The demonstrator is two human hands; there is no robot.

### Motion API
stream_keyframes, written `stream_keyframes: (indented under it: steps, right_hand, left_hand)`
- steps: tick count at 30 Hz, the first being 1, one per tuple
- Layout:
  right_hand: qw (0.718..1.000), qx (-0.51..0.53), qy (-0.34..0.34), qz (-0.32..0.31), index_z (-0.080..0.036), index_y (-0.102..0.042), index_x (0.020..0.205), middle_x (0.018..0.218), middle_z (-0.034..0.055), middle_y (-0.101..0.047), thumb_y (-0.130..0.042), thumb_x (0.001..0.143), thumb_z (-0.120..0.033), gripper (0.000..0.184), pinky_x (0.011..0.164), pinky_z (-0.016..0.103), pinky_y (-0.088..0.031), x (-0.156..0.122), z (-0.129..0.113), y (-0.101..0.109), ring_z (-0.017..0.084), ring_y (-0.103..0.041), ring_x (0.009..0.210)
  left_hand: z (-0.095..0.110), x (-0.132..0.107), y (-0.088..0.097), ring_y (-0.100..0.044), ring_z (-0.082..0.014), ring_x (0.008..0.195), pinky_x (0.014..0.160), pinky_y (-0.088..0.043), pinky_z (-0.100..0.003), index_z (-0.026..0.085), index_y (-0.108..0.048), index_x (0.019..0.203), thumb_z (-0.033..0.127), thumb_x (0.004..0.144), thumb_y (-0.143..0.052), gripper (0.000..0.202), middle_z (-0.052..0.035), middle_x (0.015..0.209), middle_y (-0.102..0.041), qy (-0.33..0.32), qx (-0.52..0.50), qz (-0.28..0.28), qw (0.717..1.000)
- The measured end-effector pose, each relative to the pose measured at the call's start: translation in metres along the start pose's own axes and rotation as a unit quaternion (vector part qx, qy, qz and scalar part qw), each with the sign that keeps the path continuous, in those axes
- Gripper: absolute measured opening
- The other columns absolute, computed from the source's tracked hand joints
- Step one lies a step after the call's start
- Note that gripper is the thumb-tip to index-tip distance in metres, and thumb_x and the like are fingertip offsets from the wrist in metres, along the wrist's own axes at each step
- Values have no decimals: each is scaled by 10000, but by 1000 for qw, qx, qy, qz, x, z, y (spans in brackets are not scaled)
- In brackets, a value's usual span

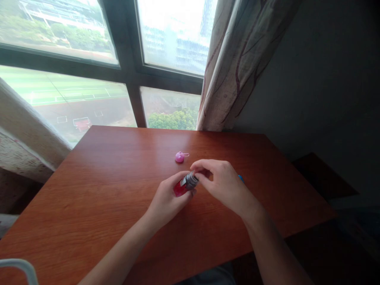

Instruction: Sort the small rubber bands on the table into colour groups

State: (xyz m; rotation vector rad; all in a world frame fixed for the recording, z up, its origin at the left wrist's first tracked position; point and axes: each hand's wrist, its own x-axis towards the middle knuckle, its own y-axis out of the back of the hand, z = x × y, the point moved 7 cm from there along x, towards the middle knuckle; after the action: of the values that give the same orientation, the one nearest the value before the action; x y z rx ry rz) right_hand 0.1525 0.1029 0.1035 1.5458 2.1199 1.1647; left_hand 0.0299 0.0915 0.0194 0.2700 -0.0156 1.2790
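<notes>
A small bottle [186,183] with a red-pink body and a clear, greyish neck lies tilted in my left hand [171,196], its neck pointing up and to the right. My left fingers and thumb are wrapped round the body. At the bottle's mouth, my right hand [218,178] has thumb and forefinger pinched together. What those fingertips hold, if anything, is too small to make out. Just beyond the hands, a shiny pink cap-like piece [179,157] with a thin loop rests on the table. A bit of something blue [240,178] shows behind my right hand, mostly hidden.
The brown wooden table [118,225] reaches to a window [135,75] at the back. Patterned curtains [237,63] hang on both sides. A white curved tube [22,265] pokes in at the lower left. The table's front edge is close to my body.
</notes>
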Motion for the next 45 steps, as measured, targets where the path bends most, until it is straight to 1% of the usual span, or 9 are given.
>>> stream_keyframes:
  steps: [7,13,19,22,24,26,34,39,45]
  right_hand:
    - [999,-20,-25,8,-205,-659,906,887,-4,-605,-647,790,-30,211,672,228,-476,4,5,2,109,-582,712]
    - [998,-40,-43,-1,-197,-664,900,860,-13,-587,-682,768,-39,207,643,223,-459,6,7,3,100,-567,677]
    - [994,-70,-86,-8,-203,-682,1087,1002,46,-694,-734,801,-231,292,710,260,-476,3,18,6,162,-645,819]
    - [991,-60,-107,-43,-200,-719,924,834,22,-721,-706,836,-306,139,644,246,-446,3,23,3,157,-653,735]
    - [990,-63,-115,-49,-199,-699,760,697,-4,-692,-710,831,-346,164,568,237,-398,5,24,4,142,-628,649]
    - [991,-66,-116,-33,-197,-662,681,638,-22,-662,-738,803,-359,216,523,234,-354,7,23,7,127,-597,598]
    - [997,30,-57,-41,-195,-697,803,730,-28,-692,-661,873,-214,81,588,219,-397,4,8,7,119,-611,657]
    - [999,-5,2,-40,-208,-735,891,841,4,-697,-565,905,-122,190,700,229,-419,-1,-3,7,135,-620,776]
    - [992,-74,-20,-98,-275,-741,945,825,-4,-704,-520,827,-76,319,657,231,-395,-13,-7,-6,155,-625,734]
  left_hand:
    - [2,0,2,-663,-197,908,835,-523,-289,161,-658,1147,172,795,-670,353,-60,1055,-726,-7,16,16,1000]
    - [1,-2,3,-674,-197,915,839,-528,-296,180,-656,1141,180,777,-701,367,-55,1052,-732,-25,39,33,998]
    - [8,-3,7,-670,-192,919,825,-526,-288,186,-660,1101,197,782,-712,323,-61,1053,-722,-56,77,63,993]
    - [8,-3,7,-672,-197,922,824,-533,-294,189,-662,1099,200,782,-710,321,-65,1057,-721,-54,78,66,993]
    - [7,-3,8,-673,-199,910,821,-538,-299,188,-667,1097,210,779,-713,322,-63,1040,-725,-47,73,69,994]
    - [4,-3,8,-676,-199,894,820,-541,-302,181,-668,1101,222,779,-716,329,-61,1017,-729,-37,57,71,995]
    - [-3,-1,5,-674,-189,885,808,-537,-274,159,-656,1138,222,795,-700,351,-53,1014,-728,0,-15,47,999]
    - [-5,0,6,-654,-187,915,833,-520,-273,162,-640,1159,211,803,-690,363,-53,1024,-717,3,-32,45,998]
    - [-6,-1,8,-674,-201,897,822,-538,-290,154,-648,1103,237,768,-721,353,-61,1008,-729,13,-43,63,997]
